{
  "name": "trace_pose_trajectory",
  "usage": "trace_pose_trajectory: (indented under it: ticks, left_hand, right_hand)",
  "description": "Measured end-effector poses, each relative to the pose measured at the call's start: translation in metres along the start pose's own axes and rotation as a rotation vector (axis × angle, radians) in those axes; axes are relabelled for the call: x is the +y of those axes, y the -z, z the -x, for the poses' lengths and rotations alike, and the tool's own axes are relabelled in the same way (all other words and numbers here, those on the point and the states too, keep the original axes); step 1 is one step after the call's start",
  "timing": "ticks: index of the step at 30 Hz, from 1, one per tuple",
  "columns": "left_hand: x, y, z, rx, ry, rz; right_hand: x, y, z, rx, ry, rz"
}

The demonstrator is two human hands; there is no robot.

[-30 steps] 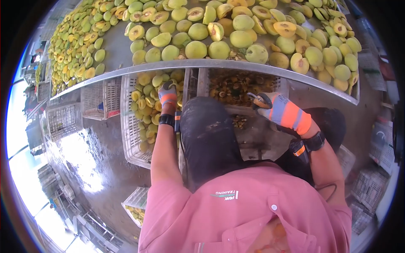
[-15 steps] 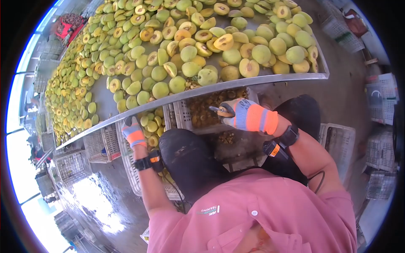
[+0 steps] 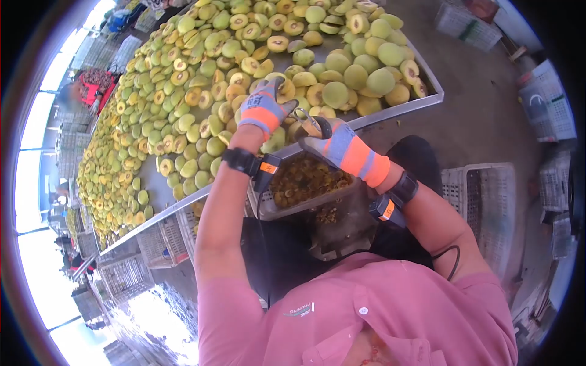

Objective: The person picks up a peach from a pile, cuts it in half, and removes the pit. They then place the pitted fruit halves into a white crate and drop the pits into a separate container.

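- Left hand [image 3: 264, 108] in a grey and orange work glove is up over the edge of the long metal table [image 3: 400, 108], resting on the pile of green and yellow fruit [image 3: 207, 79]. The fingers curl down onto a fruit, but I honestly can't tell whether the grip has closed on one or is just lying on top.
- Right hand [image 3: 337, 145], in the same kind of glove, is just beside the left one at the table rim. Its grip is closed around a small knife with a curved metal blade [image 3: 307, 120], the blade pointing up toward the left hand.
- The fruit covers nearly the whole table, some whole and green, plenty cut in half with the pit hollow showing.
- Right below both hands, under the table edge, sits a grey plastic crate full of brown pits [image 3: 303, 181].
- White slatted plastic crates [image 3: 479, 198] stand on the floor to the person's right.
- Both wrists wear a black band with a small orange-tagged device [image 3: 386, 208].
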State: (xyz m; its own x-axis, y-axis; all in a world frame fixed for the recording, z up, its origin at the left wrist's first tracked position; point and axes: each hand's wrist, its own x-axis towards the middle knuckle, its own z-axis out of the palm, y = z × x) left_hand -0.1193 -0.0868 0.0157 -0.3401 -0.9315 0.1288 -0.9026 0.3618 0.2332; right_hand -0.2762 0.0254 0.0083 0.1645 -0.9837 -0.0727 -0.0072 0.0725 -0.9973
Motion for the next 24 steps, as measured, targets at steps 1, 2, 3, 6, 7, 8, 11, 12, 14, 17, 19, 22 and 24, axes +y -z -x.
trace_pose_trajectory:
  ticks: [1, 2, 3, 6, 7, 8, 11, 12, 14, 17, 19, 22, 24]
  left_hand:
    - [0.006, -0.009, -0.004, -0.029, 0.034, -0.067]
    - [0.006, -0.014, -0.004, -0.019, 0.03, 0.002]
    - [0.003, -0.017, -0.003, -0.009, 0.031, 0.068]
    - [-0.007, -0.019, 0.017, 0.067, -0.025, 0.315]
    - [-0.009, -0.014, 0.026, 0.121, -0.094, 0.37]
    - [-0.01, -0.01, 0.037, 0.174, -0.165, 0.425]
    - [0.019, 0.027, 0.071, 0.187, -0.273, 0.484]
    - [0.022, 0.032, 0.081, 0.215, -0.314, 0.486]
    - [0.027, 0.037, 0.095, 0.191, -0.294, 0.407]
    - [0.028, 0.037, 0.106, 0.203, -0.189, 0.664]
    - [0.022, 0.032, 0.11, 0.194, -0.085, 1.022]
    - [0.014, 0.038, 0.115, 0.096, 0.085, 1.521]
    - [0.008, 0.017, 0.114, 0.085, 0.149, 1.476]
  right_hand:
    - [-0.002, 0.004, 0.001, 0.034, -0.035, -0.068]
    - [0.001, 0.009, 0.0, 0.045, -0.033, -0.04]
    - [0.003, 0.012, -0.003, 0.05, -0.031, -0.014]
    - [0.004, 0.016, -0.009, 0.086, -0.149, -0.082]
    - [-0.001, 0.019, -0.01, 0.107, -0.205, -0.125]
    - [-0.004, 0.022, -0.011, 0.094, -0.23, -0.209]
    - [-0.021, 0.026, -0.006, -0.005, -0.341, -0.457]
    - [-0.03, 0.026, -0.001, -0.082, -0.409, -0.522]
    - [-0.038, 0.016, 0.01, -0.052, -0.507, -0.387]
    - [-0.014, 0.01, 0.004, -0.124, -0.395, -0.297]
    - [-0.013, 0.005, 0.002, -0.146, -0.387, -0.33]
    - [-0.01, -0.004, 0.001, -0.173, -0.367, -0.4]
    - [0.002, -0.017, 0.0, -0.233, -0.324, -0.435]
